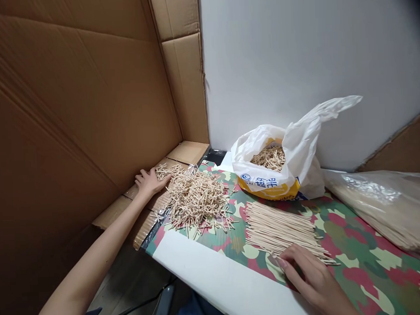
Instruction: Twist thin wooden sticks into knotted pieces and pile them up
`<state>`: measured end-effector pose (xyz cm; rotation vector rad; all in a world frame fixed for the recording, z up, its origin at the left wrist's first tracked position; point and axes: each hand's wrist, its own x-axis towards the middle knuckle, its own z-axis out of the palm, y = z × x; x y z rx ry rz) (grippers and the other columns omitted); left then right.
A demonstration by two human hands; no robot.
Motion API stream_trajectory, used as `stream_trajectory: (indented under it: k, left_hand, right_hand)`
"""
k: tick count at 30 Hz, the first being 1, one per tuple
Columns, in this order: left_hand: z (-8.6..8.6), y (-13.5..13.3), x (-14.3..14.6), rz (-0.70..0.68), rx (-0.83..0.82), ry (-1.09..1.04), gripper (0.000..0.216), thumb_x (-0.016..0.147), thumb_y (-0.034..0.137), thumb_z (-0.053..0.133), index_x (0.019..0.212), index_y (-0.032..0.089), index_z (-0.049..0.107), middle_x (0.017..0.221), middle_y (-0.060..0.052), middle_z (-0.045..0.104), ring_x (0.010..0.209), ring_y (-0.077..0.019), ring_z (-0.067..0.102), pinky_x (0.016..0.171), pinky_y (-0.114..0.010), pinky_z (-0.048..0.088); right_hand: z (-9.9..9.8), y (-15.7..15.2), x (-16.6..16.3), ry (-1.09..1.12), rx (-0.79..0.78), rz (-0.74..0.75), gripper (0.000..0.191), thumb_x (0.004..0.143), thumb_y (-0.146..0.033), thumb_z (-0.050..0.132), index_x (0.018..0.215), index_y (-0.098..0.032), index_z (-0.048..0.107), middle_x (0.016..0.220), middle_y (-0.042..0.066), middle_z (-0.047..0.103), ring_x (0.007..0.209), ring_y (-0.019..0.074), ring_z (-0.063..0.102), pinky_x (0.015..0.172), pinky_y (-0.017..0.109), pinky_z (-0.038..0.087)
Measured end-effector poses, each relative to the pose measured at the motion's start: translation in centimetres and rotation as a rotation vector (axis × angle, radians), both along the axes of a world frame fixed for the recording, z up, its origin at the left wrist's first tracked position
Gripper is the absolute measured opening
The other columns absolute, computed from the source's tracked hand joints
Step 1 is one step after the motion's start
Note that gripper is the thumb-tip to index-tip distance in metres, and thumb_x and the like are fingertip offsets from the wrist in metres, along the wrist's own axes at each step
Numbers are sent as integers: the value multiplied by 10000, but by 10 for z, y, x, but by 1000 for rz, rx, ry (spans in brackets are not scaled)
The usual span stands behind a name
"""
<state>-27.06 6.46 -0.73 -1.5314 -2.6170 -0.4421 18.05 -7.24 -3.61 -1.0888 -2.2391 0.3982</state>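
My left hand (150,181) rests with fingers apart on the cardboard, touching the left edge of a heap of short, thin pale sticks (197,199). At the near side of the table my right hand (308,276) is closed in a pinch. Pale ends of a small stick (274,256) poke out from between its thumb and forefinger; how many pieces it holds is hard to make out. Just beyond it lies a flat row of long thin sticks (281,226), side by side on the camouflage-patterned cover (242,253).
Behind the row stands an open white plastic bag (299,150) with more short sticks (270,157) inside. A clear plastic bag of long sticks (387,206) lies to the right. Tall cardboard (90,88) walls the left, and a pale wall (296,49) closes the back.
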Motion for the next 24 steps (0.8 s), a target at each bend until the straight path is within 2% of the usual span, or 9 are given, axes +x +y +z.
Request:
stream_trajectory:
  k: [4,8,12,15,18,21,24]
  left_hand:
    - [4,20,3,-83,-13,-60,858,650,782,300,1270,193,380,1259,-271,332,1098,-497,371,845,-553,292]
    - [7,40,10,-208,-15,-93,747,622,736,449,1175,234,482,1214,-223,377,1090,-479,371,848,-545,287]
    - [5,47,21,-374,6,-111,541,636,589,560,1042,231,572,1081,-149,456,1053,-391,414,884,-497,296]
    - [3,45,27,-476,32,-152,389,668,486,546,919,196,606,951,-100,489,942,-295,486,843,-402,365]
    - [3,44,28,-504,87,-206,306,660,422,534,810,164,600,862,-80,510,866,-252,508,793,-351,391]
    - [10,47,28,-487,149,-288,337,700,426,455,823,139,581,825,-89,549,819,-239,525,733,-339,405]
    - [26,47,36,-533,172,-384,431,763,455,337,899,120,572,868,-112,581,803,-228,540,682,-325,416]
  right_hand:
    - [1,0,-1,-4,5,-2,148,872,-212,422,741,-206,491,662,2,549,630,131,542,585,236,439]
    - [6,1,-1,-11,7,-15,157,874,-218,418,732,-206,483,658,-1,553,617,129,546,573,229,440]
    - [8,2,2,-5,10,-27,165,878,-218,406,731,-205,479,656,0,549,613,128,541,569,229,439]
    - [7,3,3,-10,8,-18,153,876,-218,411,744,-205,487,660,1,549,619,130,540,568,231,437]
    - [6,2,2,-9,22,-17,152,872,-220,417,741,-205,493,656,3,552,617,132,543,569,233,439]
    - [7,2,1,-4,37,-28,160,870,-224,417,736,-204,501,646,4,554,606,133,546,560,232,439]
    - [7,3,0,-6,38,-33,168,872,-227,412,735,-202,507,644,4,556,599,134,549,555,234,438]
